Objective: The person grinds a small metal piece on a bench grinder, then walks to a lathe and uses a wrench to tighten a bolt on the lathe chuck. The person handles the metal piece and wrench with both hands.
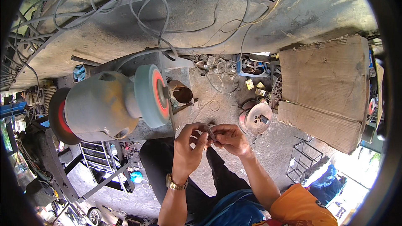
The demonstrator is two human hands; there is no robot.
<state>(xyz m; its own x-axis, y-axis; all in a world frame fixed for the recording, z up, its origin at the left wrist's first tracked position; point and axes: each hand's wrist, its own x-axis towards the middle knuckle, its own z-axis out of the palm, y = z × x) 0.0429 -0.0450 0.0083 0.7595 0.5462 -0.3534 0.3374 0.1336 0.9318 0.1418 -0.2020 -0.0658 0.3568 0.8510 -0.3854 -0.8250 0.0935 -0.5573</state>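
Observation:
My left hand, with a metal-banded watch on its wrist, and my right hand meet low in the middle of the view. Pinched between the fingertips of both is a small dark metal piece; its exact kind is too small to make out. Just to the left stands a bench grinder with a grey, worn body. Its green-grey wheel, with a red centre, is the nearer one to my hands. The dark wheel sits at the far left end. Neither hand touches the grinder.
Behind the grinder stands a rusty can. A cable reel sits on the floor beyond my right hand, near a blue bin of scrap. Cardboard is at right, above a wire rack. Loose cables hang overhead.

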